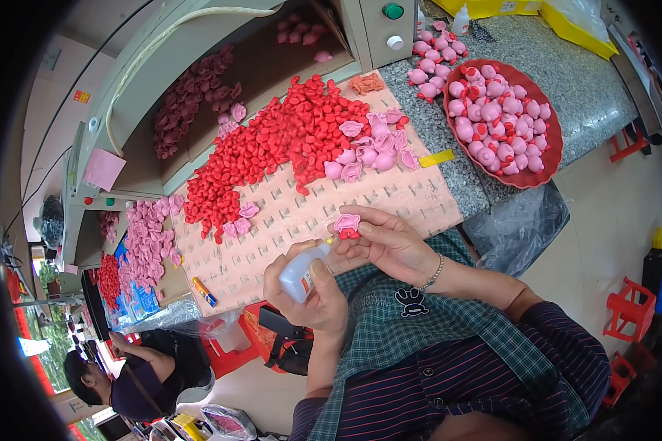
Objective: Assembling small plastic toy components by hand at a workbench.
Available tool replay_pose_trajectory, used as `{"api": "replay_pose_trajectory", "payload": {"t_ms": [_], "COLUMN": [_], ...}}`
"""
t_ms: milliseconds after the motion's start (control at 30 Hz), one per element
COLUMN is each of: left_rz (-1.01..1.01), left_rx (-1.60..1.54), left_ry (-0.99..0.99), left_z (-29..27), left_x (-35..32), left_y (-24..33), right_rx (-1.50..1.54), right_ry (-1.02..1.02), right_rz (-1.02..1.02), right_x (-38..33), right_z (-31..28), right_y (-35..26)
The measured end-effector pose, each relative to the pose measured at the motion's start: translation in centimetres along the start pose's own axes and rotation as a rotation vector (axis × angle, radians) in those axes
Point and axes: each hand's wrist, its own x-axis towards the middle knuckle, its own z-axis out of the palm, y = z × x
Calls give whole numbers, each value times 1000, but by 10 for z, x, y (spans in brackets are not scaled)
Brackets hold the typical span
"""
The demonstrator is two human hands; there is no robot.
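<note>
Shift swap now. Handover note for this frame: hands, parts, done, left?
Left hand: grips small clear squeeze bottle, nozzle at the piece.
Right hand: pinches pink-and-red soft toy piece.
Parts: loose red caps and pink shells lie on perforated beige board.
Done: round red tray full of joined pink-red pieces.
Left: large loose pile, the held piece.

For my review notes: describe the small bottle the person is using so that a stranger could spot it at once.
Start at the pinkish perforated board heaped with red pieces. Just below its near edge, the left hand grips a small translucent squeeze bottle, its tip aimed at the pink and red piece in the right hand. A similar bottle stands far off by the yellow tray; this one is held.
</note>
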Motion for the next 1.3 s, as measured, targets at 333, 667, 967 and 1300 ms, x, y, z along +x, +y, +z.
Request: {"api": "replay_pose_trajectory", "payload": {"t_ms": [333, 667, 967, 1300], "left_rz": [-211, -206, -212, -217], "left_rx": [-194, -256, -222, -273], "left_ry": [120, 84, 65, 73], "left_z": [6, 17, 17, 19], "left_x": [-1, -5, -3, -3], "left_y": [7, -2, -2, -3], "right_rx": [25, 78, 69, 42], "right_ry": [24, 3, -5, -13], "right_rz": [17, 21, 32, 24], "right_x": [-1, -1, 0, 0], "right_z": [9, 5, 4, 4], "right_y": [-3, -1, -2, -1]}}
